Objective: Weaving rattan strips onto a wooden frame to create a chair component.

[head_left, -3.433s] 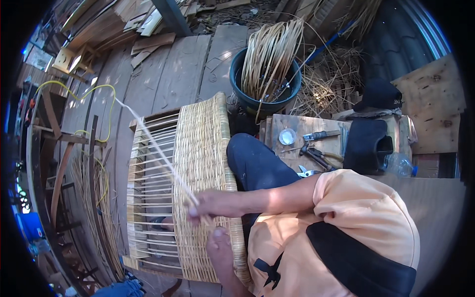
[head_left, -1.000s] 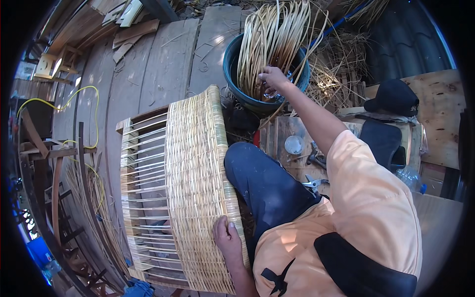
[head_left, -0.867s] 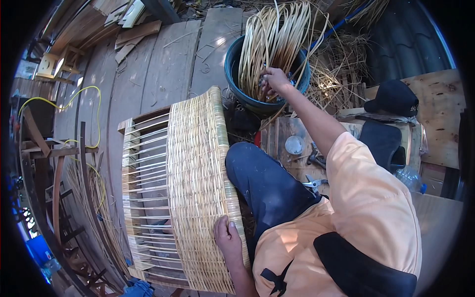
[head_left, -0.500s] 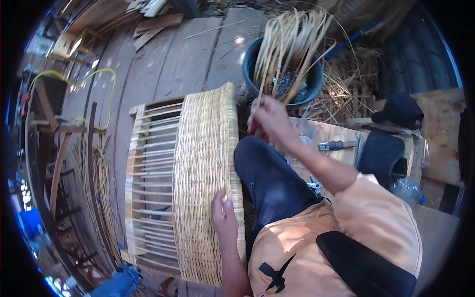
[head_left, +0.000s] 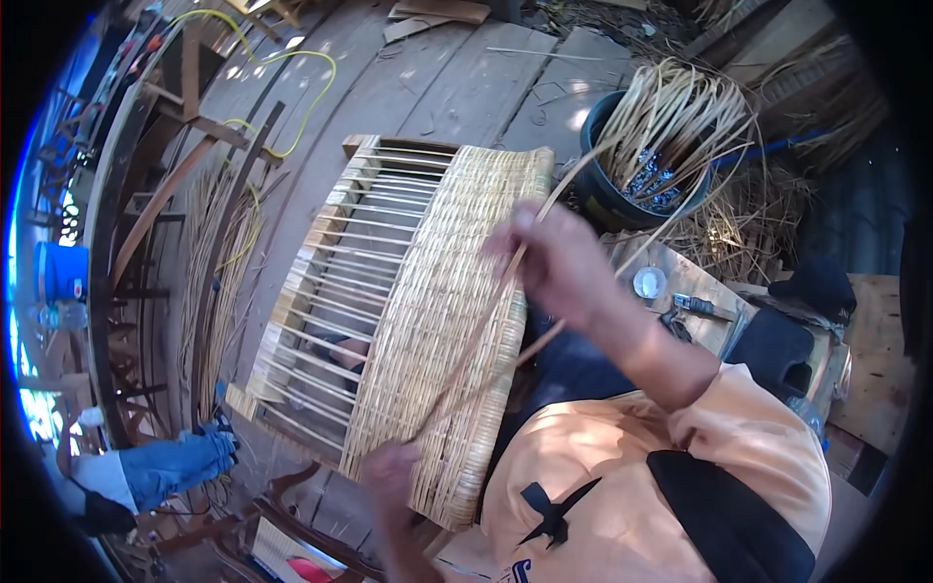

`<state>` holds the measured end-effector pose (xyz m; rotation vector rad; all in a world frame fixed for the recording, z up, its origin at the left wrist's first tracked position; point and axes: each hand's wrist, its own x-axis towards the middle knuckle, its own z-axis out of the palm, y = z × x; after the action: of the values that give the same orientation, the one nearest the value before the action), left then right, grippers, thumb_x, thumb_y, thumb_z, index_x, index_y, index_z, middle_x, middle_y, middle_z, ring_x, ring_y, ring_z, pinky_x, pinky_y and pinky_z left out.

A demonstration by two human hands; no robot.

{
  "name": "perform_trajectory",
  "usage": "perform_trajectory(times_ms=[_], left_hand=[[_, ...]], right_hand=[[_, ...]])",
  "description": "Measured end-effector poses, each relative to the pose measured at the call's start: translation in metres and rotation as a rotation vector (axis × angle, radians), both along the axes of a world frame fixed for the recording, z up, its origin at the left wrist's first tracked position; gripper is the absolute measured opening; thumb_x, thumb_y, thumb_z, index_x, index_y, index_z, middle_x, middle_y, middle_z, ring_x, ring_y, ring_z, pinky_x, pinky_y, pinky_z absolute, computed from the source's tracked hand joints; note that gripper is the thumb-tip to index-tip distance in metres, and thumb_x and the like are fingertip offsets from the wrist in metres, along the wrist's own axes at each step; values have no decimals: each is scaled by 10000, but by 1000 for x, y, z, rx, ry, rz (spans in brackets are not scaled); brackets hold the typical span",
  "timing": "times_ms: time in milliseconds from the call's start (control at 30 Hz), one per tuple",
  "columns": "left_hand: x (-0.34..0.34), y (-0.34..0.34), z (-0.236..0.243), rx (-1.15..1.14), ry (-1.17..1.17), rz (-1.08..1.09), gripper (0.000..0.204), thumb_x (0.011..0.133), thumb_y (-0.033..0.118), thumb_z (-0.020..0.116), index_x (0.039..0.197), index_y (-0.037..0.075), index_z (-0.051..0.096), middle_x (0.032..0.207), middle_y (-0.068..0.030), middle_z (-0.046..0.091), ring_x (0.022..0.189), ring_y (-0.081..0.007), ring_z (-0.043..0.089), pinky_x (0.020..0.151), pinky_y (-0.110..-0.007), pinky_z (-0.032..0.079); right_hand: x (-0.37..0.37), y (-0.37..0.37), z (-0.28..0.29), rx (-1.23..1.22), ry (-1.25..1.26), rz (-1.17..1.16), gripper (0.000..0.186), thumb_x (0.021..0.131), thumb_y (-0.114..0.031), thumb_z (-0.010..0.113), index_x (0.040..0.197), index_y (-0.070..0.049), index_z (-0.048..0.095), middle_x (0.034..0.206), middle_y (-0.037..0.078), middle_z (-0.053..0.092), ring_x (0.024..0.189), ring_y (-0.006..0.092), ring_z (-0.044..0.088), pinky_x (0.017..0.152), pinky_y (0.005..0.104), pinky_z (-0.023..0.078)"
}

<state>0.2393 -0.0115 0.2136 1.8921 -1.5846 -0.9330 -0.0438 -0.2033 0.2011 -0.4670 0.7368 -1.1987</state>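
A wooden frame [head_left: 321,228] strung with thin rods lies tilted before me, its right part covered by a woven rattan panel [head_left: 462,291]. Over the weave my right hand [head_left: 559,257] is closed around a long rattan strip [head_left: 476,330], slightly blurred. One end of that strip reaches up past the bucket rim, and its lower part runs down to my left hand [head_left: 391,471]. There the strip appears pinched in the blurred fingers, low on the panel. A second length of strip slants from beneath my right forearm toward the same spot.
At the far right a dark teal bucket [head_left: 595,126] holds a bundle of rattan strips [head_left: 680,102] in water. A board with tools [head_left: 705,308] and a black cap [head_left: 814,291] sits at right. Wooden furniture parts [head_left: 165,204] and a yellow cord [head_left: 333,73] lie left.
My right hand has come away from the bucket and over the panel with a rattan strip. My left hand has moved down and left to the strip's lower part. The view has shifted left.
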Motion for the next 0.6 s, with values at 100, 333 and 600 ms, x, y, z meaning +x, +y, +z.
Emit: perform_trajectory(times_ms=[100,333,600], left_hand=[[99,63,69,301,-529,313,191,819,195,625,785,18,688,647,-85,625,609,-221,598,591,-335,460],[187,223,121,509,-1191,624,496,896,504,473,845,57,683,733,-166,652,631,-322,595,616,-424,451],[205,311,117,887,-1299,704,629,871,561,417,981,-27,610,904,-240,621,751,-392,607,643,-468,475]], right_hand=[[-24,-41,-52,249,-30,-187,179,958,-94,386,1124,-30,409,883,83,573,789,194,614,672,335,546],[16,-31,-133,250,55,195,140,967,-160,429,964,-57,523,853,29,589,735,144,611,635,279,544],[-3,-30,-140,311,250,58,171,924,-163,506,1014,-19,503,841,71,590,715,173,602,572,312,510]])
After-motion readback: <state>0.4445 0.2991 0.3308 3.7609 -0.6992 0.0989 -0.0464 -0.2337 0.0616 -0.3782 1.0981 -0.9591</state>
